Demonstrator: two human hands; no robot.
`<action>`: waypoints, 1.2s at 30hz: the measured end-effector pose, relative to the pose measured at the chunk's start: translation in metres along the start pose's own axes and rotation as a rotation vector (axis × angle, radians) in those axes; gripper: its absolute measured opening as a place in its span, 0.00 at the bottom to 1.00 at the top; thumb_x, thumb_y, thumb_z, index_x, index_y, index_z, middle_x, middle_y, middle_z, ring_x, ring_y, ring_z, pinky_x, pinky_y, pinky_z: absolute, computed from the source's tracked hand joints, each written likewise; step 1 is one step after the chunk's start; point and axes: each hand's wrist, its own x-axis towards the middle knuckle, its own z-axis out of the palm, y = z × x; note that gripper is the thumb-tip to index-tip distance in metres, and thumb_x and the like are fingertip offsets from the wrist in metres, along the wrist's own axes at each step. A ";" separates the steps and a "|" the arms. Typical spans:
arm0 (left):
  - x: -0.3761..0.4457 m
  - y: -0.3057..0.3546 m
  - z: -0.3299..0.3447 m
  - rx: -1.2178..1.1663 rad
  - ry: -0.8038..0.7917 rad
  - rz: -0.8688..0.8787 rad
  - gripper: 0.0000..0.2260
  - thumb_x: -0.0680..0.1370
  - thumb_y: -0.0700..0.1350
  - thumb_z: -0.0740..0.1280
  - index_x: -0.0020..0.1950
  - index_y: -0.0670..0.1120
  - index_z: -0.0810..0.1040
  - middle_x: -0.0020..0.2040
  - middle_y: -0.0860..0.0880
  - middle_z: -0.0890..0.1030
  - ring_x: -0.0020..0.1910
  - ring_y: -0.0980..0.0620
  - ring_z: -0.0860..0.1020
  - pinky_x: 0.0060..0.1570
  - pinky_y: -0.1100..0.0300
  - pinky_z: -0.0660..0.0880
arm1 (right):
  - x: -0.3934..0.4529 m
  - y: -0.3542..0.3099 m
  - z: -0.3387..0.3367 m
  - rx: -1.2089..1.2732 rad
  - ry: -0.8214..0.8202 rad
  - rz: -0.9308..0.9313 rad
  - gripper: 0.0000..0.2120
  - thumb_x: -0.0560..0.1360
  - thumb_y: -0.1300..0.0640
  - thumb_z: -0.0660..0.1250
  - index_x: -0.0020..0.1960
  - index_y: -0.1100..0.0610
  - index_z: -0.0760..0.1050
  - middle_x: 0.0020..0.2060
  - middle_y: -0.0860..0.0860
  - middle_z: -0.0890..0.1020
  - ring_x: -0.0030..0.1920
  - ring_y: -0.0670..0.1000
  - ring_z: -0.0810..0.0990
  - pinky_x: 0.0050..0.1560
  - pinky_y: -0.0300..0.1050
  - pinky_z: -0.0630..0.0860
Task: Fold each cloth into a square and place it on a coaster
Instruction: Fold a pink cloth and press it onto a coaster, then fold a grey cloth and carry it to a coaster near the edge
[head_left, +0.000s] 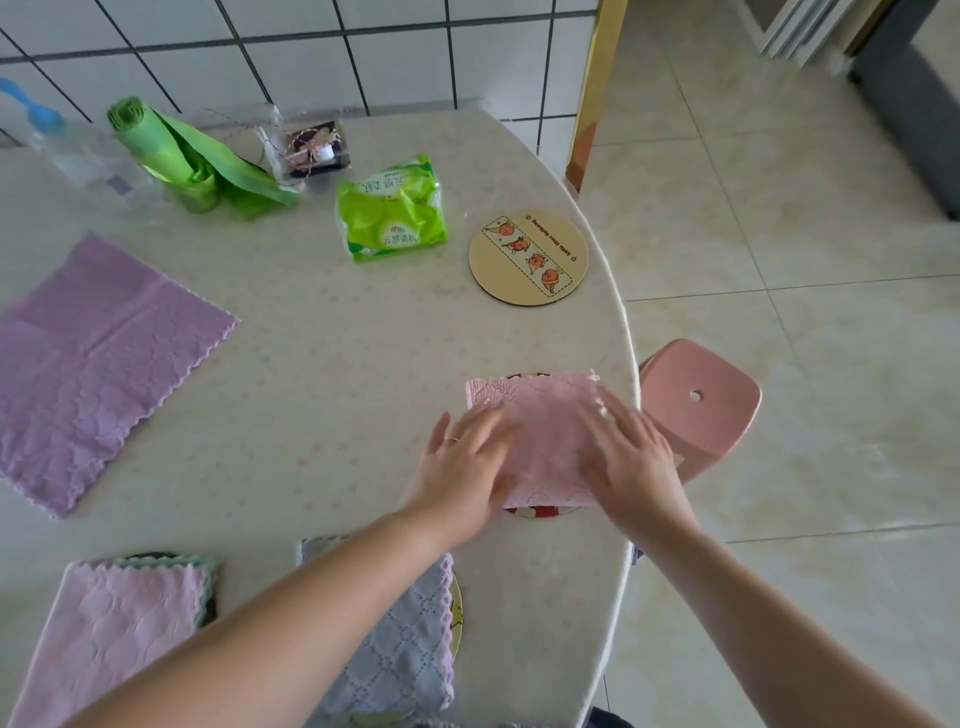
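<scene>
Pink cloth (540, 431): folded to a square at 4 o'clock on the table, lying on a coaster (535, 512) of which only slivers show at its near and far edges; its right side lies near the table's rim.
Left hand (460, 462): fingers straight and released, flat on the cloth's left part.
Right hand (631, 457): fingers straight and spread, pressing the cloth's right part.
Bare coaster (528, 256): round, at 2 o'clock, near the rim, printed with 4 cartoon figures and a line of writing too small to read.
Grey cloth (400, 660): folded at 6 o'clock, over a yellow-edged coaster (457, 613), partly under the left forearm.
Pale pink cloth (104, 639): at 7 o'clock, on top of other cloths.
Purple cloth (98, 364): unfolded, flat at 9 o'clock.
Open room: bare table (332, 374) at the centre, between the cloths.
Tissue pack (392, 208): green, at 12 o'clock, Chinese characters not clearly legible.
Green bag roll (182, 150): at 11 o'clock.
Pink stool (698, 405): on the floor just beyond the rim at 3 o'clock.
</scene>
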 end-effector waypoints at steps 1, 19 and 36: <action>-0.001 0.001 0.003 0.065 -0.071 0.015 0.23 0.78 0.51 0.62 0.70 0.45 0.66 0.76 0.46 0.55 0.75 0.47 0.50 0.70 0.39 0.52 | -0.002 0.003 0.004 -0.084 -0.069 -0.064 0.26 0.73 0.49 0.55 0.70 0.51 0.65 0.71 0.51 0.66 0.71 0.52 0.60 0.69 0.53 0.60; -0.078 -0.086 -0.056 -0.480 0.243 -0.354 0.10 0.75 0.39 0.68 0.56 0.41 0.80 0.55 0.44 0.81 0.56 0.48 0.77 0.55 0.68 0.65 | -0.007 -0.106 0.019 -0.054 -0.161 -0.185 0.18 0.74 0.54 0.65 0.64 0.50 0.72 0.70 0.51 0.66 0.73 0.53 0.59 0.73 0.52 0.54; -0.273 -0.301 -0.089 -0.214 0.288 -0.757 0.14 0.74 0.37 0.64 0.58 0.46 0.80 0.62 0.47 0.76 0.63 0.45 0.71 0.61 0.57 0.67 | 0.019 -0.393 0.197 -0.094 -0.626 -0.482 0.30 0.69 0.43 0.53 0.68 0.52 0.70 0.73 0.51 0.61 0.73 0.51 0.58 0.72 0.45 0.54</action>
